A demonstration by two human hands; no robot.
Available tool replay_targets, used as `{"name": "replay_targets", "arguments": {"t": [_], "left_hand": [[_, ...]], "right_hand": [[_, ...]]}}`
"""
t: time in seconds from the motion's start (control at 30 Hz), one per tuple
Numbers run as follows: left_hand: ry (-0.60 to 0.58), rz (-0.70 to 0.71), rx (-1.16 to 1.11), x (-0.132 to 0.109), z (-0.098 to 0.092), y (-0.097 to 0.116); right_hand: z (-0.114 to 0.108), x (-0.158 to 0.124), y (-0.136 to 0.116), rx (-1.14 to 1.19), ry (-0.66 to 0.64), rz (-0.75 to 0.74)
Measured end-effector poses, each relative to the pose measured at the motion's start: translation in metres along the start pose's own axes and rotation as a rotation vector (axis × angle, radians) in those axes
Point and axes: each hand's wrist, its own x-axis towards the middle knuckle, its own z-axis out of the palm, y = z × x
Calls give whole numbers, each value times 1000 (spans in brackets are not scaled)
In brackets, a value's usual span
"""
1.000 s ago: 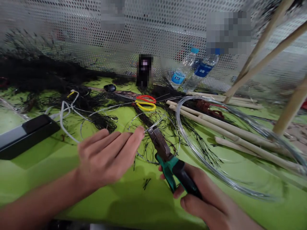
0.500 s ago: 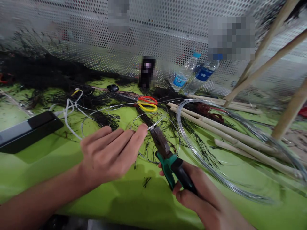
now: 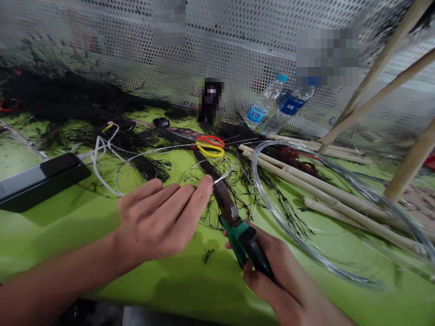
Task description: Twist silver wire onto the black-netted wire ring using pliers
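Note:
My right hand (image 3: 272, 271) is closed round the green and black handles of a pair of pliers (image 3: 228, 203), whose dark jaws point up and left. A short piece of silvery wire (image 3: 223, 176) crosses at the jaw tips and runs to the fingertips of my left hand (image 3: 163, 217), which pinches it. The thumb of that hand is hidden behind the fingers. Just beyond the pliers lie scissors (image 3: 210, 147) with one red and one yellow handle loop. Thin black strands (image 3: 204, 167) and a loose wire loop lie on the table below the jaws.
A coil of clear or silvery wire (image 3: 272, 210) rests at right over pale wooden sticks (image 3: 306, 185). Two water bottles (image 3: 257, 113) lean against a perforated metal screen (image 3: 129, 50). At left are a black and grey box (image 3: 44, 176) with a white cable (image 3: 98, 167) and a dark heap of strands (image 3: 68, 99).
The plier handles look closer together than before, with the right fingers drawn in. My left hand has shifted slightly right, still holding the wire at the jaws.

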Motion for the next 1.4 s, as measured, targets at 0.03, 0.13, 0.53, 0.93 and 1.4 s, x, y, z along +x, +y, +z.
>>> {"name": "replay_targets", "arguments": {"t": [0.03,0.13,0.53,0.93,1.4], "left_hand": [[-2,5,-4,0,0,0],[-9,10,-7,0,0,0],[-26,-27,11,-2,1,1],[2,-161,-121,2,-2,3],[132,-131,-184,6,-7,2]], "right_hand": [[1,-1,0,-12,4,20],[2,-4,3,-25,-4,81],[3,18,-15,65,50,-61],[21,26,-10,89,105,-87],[24,23,-5,198,107,-197]]}}
